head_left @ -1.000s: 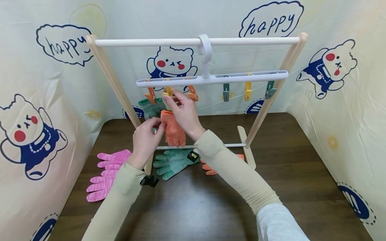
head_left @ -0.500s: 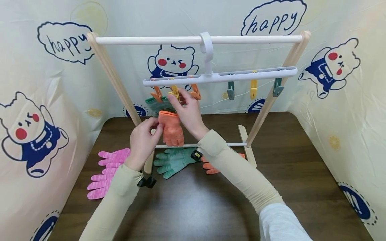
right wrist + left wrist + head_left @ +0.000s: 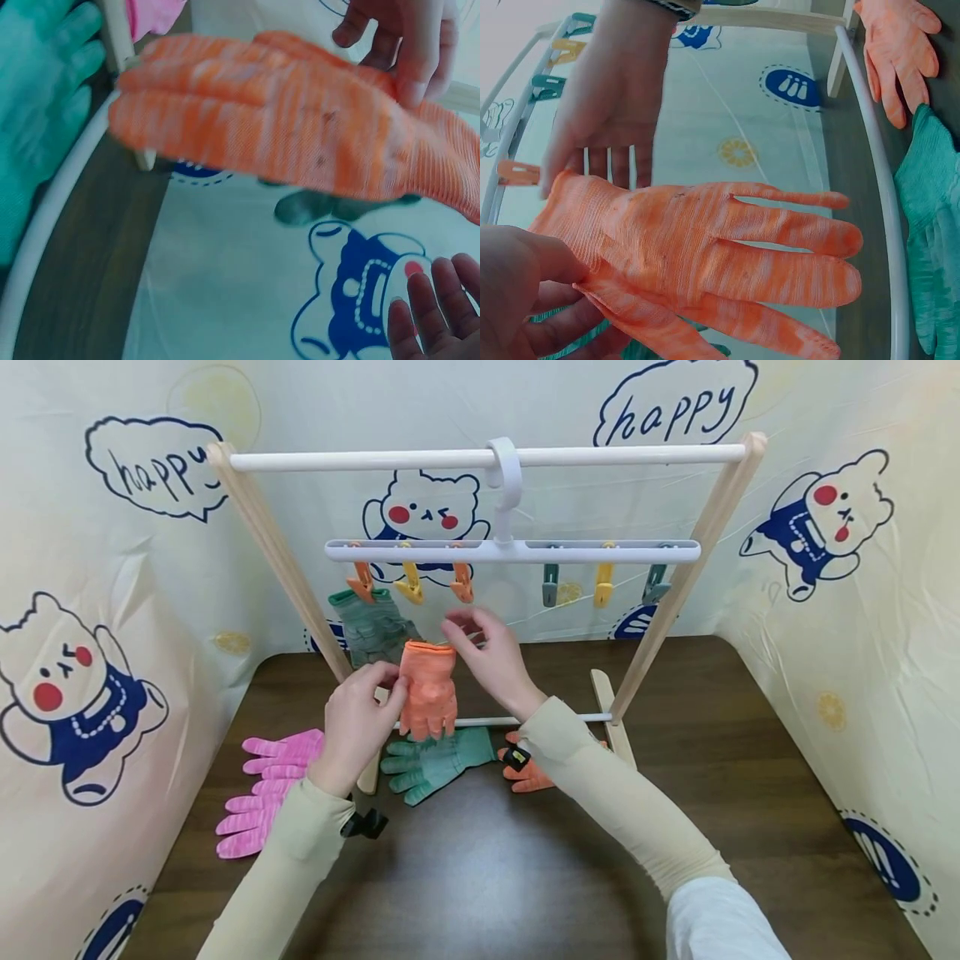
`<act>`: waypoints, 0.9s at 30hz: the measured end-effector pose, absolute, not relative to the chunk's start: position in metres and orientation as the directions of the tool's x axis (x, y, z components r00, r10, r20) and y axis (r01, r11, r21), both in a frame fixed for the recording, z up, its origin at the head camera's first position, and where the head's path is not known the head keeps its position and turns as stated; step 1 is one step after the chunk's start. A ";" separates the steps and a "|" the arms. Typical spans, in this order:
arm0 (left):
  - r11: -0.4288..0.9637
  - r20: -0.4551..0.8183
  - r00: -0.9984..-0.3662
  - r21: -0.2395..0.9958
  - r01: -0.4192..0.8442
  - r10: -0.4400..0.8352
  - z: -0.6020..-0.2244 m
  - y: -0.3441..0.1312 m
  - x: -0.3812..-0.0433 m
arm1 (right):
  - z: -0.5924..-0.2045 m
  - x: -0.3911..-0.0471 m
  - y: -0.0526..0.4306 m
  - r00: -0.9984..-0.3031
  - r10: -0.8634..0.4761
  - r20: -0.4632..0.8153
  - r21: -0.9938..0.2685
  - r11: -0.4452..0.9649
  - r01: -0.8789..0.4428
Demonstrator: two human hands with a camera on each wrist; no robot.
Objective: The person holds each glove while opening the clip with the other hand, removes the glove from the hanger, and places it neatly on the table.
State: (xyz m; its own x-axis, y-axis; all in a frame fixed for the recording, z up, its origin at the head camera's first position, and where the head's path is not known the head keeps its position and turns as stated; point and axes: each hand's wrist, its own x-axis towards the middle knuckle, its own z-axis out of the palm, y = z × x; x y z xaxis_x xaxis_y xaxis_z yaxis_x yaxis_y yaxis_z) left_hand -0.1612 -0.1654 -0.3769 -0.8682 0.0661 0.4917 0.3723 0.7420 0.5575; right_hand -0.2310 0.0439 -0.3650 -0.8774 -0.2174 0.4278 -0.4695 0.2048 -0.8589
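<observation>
My left hand (image 3: 354,722) pinches an orange knit glove (image 3: 429,693) near its cuff; it hangs fingers down below the hanger. In the left wrist view the thumb and fingers take the glove (image 3: 682,240) at its side. My right hand (image 3: 497,662) is beside the cuff, fingers extended, and in the right wrist view it is apart from the glove (image 3: 285,120). A green glove (image 3: 378,627) hangs from the leftmost orange clip (image 3: 362,583) behind. The yellow clip (image 3: 409,585) and second orange clip (image 3: 461,583) hang just above the held glove.
The white hanger (image 3: 600,552) hooks over the rack's top bar (image 3: 360,461). Two green clips (image 3: 551,585) and a yellow clip (image 3: 603,585) hang at its right. Pink gloves (image 3: 255,814), a green glove (image 3: 438,764) and an orange glove (image 3: 531,775) lie on the brown table (image 3: 480,877).
My right hand has let go of the yellow clip and moved down and right to the cuff. The hanger has swung left and levelled. My left hand still holds the orange glove.
</observation>
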 end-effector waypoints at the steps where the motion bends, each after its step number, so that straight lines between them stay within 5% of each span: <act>1: 0.740 0.492 -0.868 0.558 0.375 0.069 -0.377 -0.165 -0.160 | -0.367 -0.230 0.048 -0.876 -0.217 0.431 -0.853 0.219 -0.474; 27: 0.686 0.489 -0.806 0.460 0.563 0.334 -0.387 -0.112 -0.134 | -0.401 -0.209 0.157 -0.940 -0.122 0.319 -0.852 0.397 -0.341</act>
